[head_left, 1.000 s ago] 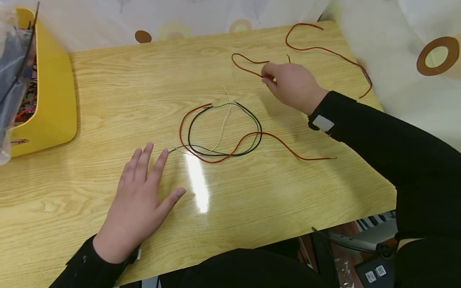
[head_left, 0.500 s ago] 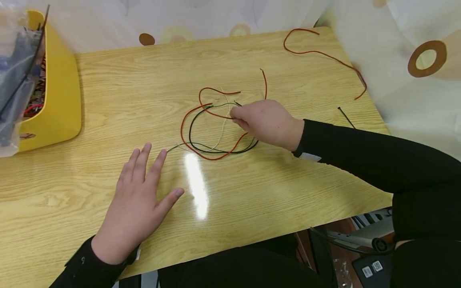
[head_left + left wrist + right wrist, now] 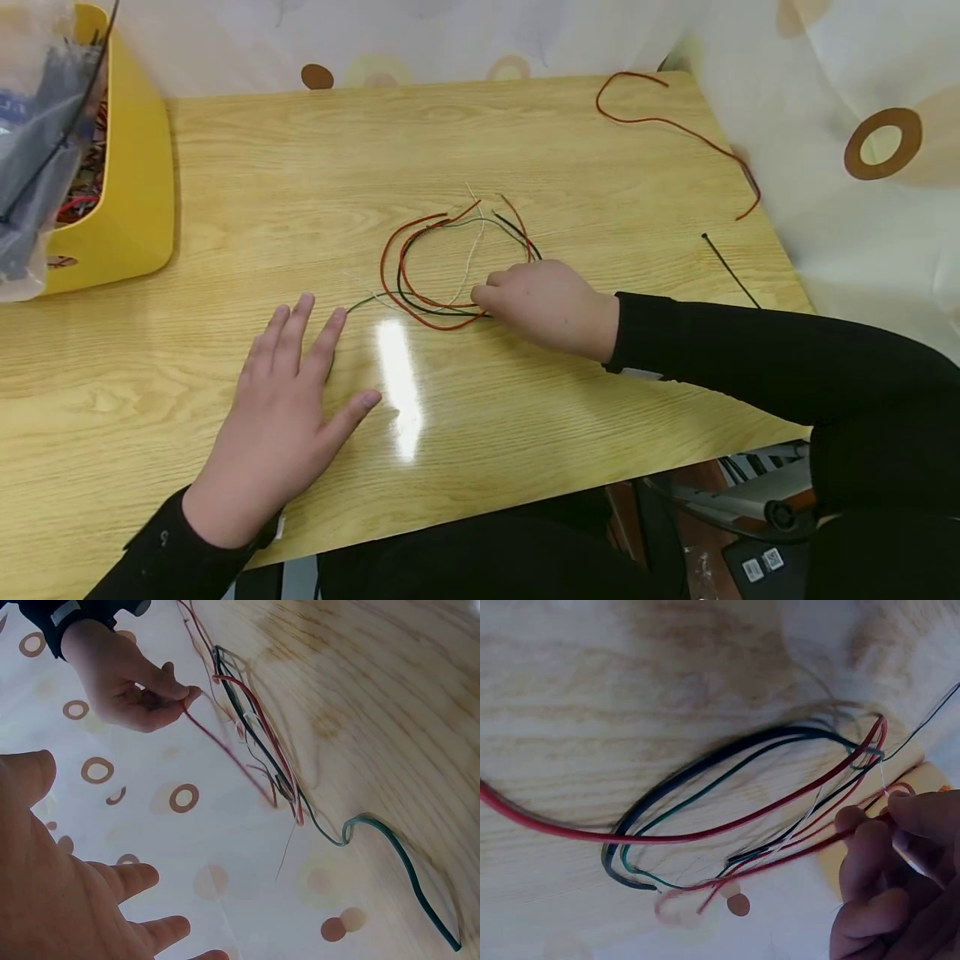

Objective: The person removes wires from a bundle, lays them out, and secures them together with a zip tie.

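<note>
Since the earlier frame I note the right hand has drawn nearer, pinching a red wire onto the wire loops mid-table, left hand flat and open nearest, spare red wire far right.

Light wooden table with a bright glare spot in the middle. At far left, yellow bin holding a clear plastic bag and some tangled red and dark wires. Near the far right corner, one long red wire lying loose, well apart from the rest. Just below its end, thin black cable tie near the right edge. Behind and right, white curtain with brown rings.
</note>
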